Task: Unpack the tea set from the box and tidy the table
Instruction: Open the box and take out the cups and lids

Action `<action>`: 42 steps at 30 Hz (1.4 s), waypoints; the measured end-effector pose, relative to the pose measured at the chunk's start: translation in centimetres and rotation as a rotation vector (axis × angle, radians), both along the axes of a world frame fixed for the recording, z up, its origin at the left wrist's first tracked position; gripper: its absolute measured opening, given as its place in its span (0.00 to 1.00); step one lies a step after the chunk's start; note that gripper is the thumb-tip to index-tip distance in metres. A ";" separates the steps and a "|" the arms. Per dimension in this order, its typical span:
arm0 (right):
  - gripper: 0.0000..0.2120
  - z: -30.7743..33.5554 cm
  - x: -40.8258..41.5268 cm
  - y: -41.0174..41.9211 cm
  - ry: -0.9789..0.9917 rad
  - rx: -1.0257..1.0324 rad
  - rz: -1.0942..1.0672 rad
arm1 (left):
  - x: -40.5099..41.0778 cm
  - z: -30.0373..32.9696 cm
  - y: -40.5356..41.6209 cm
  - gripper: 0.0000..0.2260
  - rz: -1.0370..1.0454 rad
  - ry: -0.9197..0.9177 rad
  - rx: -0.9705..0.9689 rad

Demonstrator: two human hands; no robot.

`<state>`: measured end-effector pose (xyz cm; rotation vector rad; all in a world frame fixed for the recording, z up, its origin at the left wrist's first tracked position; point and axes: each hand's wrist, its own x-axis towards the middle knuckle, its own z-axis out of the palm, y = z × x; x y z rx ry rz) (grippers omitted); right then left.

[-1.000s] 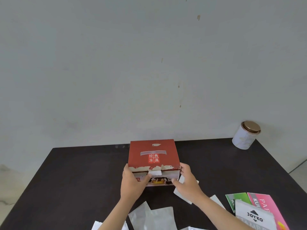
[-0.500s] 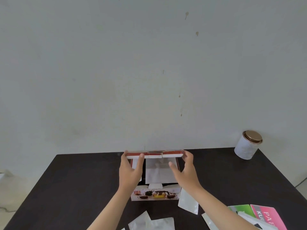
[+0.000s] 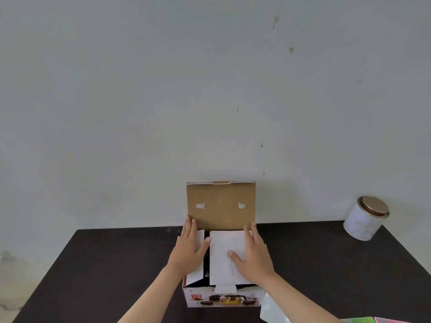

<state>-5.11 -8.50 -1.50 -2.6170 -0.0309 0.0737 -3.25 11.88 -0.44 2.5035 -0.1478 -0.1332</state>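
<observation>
— So, what does your head camera give you of the box [image 3: 224, 297]?

— It sits mid-table [image 3: 105, 264] in front of you, its near side printed with tea ware. Your lid [image 3: 221, 205] stands upright at the back, brown inside facing you, with two small white tabs showing through it.

— And your hands?

— Your left hand [image 3: 190, 249] lies flat on the left inner flap [image 3: 200, 237], fingers straight and released, fingertips reaching the lid's lower left corner. Your right hand [image 3: 253, 255] lies flat on the white right flap [image 3: 221, 252], fingers straight too, thumb spread toward the middle. Neither hand grasps anything.

— Can you see the tea set?

— No; only a dark gap shows between the two flaps, and the contents cannot be told.

— What else is on your table?

— A white tin [image 3: 363, 217] with a bronze lid stands at the far right, well apart from the box. A white pouch [image 3: 271, 311] lies just beside the box's near right corner, and green and pink packets [image 3: 373, 320] peek in at the bottom edge.
</observation>
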 end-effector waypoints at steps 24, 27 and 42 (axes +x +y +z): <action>0.29 1.1 3.2 1.2 -0.124 -0.509 0.835 | 1.3 -3.8 1.2 0.23 -0.015 -0.030 -0.097; 0.32 1.8 3.4 1.4 -0.142 -0.511 0.850 | 1.2 -3.8 1.1 0.23 -0.013 -0.046 -0.019; 0.37 11.0 2.0 -2.5 -0.178 -0.454 0.735 | 1.1 -2.9 1.1 0.28 -0.132 -0.121 0.309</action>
